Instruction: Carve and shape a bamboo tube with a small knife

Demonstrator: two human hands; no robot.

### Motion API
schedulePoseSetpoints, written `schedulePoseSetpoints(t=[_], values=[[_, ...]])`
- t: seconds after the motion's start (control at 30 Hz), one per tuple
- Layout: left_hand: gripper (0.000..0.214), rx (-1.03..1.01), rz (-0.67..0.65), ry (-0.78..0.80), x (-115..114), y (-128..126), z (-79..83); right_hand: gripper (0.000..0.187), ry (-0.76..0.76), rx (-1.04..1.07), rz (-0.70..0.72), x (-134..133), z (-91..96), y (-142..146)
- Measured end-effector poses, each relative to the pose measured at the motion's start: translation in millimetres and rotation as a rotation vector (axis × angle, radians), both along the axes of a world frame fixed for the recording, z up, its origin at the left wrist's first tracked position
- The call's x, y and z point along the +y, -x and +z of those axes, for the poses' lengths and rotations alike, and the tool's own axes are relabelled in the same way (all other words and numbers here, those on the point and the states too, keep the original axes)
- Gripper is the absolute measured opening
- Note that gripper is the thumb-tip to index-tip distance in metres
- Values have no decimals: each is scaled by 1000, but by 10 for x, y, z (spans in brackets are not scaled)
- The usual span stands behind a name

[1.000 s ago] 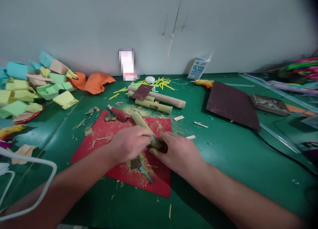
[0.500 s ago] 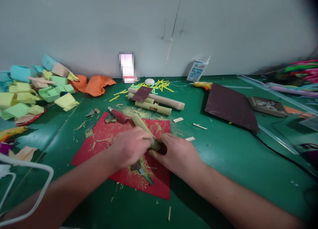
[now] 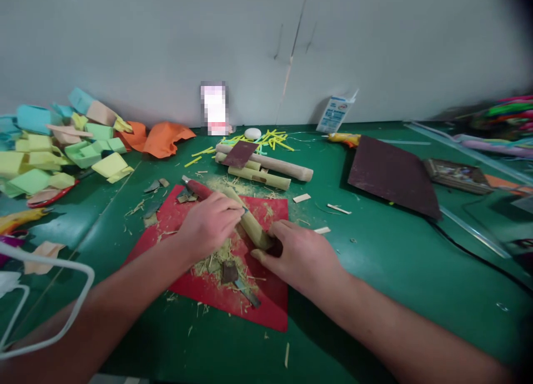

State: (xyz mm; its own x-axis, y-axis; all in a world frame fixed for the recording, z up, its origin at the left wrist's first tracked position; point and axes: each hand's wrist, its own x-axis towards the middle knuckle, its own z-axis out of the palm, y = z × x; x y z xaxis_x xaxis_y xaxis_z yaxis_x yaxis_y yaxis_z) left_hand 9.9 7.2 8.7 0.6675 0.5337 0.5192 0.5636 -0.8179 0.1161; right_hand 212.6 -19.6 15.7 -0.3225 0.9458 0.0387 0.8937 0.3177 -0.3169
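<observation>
A pale green bamboo tube (image 3: 255, 228) lies slantwise over a red sheet (image 3: 270, 312). My right hand (image 3: 302, 251) grips its near end, thumb below and fingers above. Closed in a pinch, my left hand (image 3: 212, 220) rests against the tube's middle; a small dark edge shows at its fingertips, too little to name. Beyond that hand lies a red-handled tool (image 3: 195, 187) with a metal tip, partly covered by the hand. Below the tube, shavings and dust (image 3: 214, 264) are heaped around a dark scrap (image 3: 229, 272) and a grey-green strip (image 3: 249, 293).
Behind are bamboo pieces (image 3: 266, 178), a wooden rod (image 3: 287, 167), a brown sheet (image 3: 242, 153) and yellow strips (image 3: 275, 140). Folded papers (image 3: 37, 159) crowd the left. A large brown sheet (image 3: 387, 176) and a black cable (image 3: 470, 256) lie right. A white frame (image 3: 79, 301) stands front left.
My left hand has slid up and left along the bamboo tube, away from my right hand. More of the tube and of the shavings shows. My right hand keeps its hold.
</observation>
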Motion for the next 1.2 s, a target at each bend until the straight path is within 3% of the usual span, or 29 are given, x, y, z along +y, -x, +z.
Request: schedulePoseSetpoints(t=[0.13, 0.3, 0.43, 0.57, 0.7, 0.77, 0.93, 1.03, 1.1, 1.2], values=[[21, 85, -186, 53, -109, -64, 26, 18, -18, 18, 9, -12, -19, -10], [22, 28, -101, 37, -141, -125, 19, 21, -30, -2, 5, -8, -30, -18], [23, 86, -196, 101, -118, -124, 11, 14, -7, 8, 18, -12, -11, -15], [23, 35, -101, 87, -131, -133, 33, 21, -26, -15, 2, -20, 0, -10], [22, 74, -202, 111, -152, -141, 39, 17, -24, -13, 13, -17, 1, -11], [21, 54, -147, 93, -94, -85, 24, 22, -22, -30, 2, -12, 5, -9], [20, -16, 149, -24, 205, 188, -28, 28, -6, -43, 6, -5, 20, 2], [19, -10, 280, -80, 249, 222, -26, 29, -12, -32, -1, -9, 21, 6], [19, -18, 217, -55, 177, 145, -12, 28, -18, -34, -7, -16, 19, 6], [20, 14, -7, 82, 31, 1, 5, 26, -31, -24, 16, -29, 22, 1]])
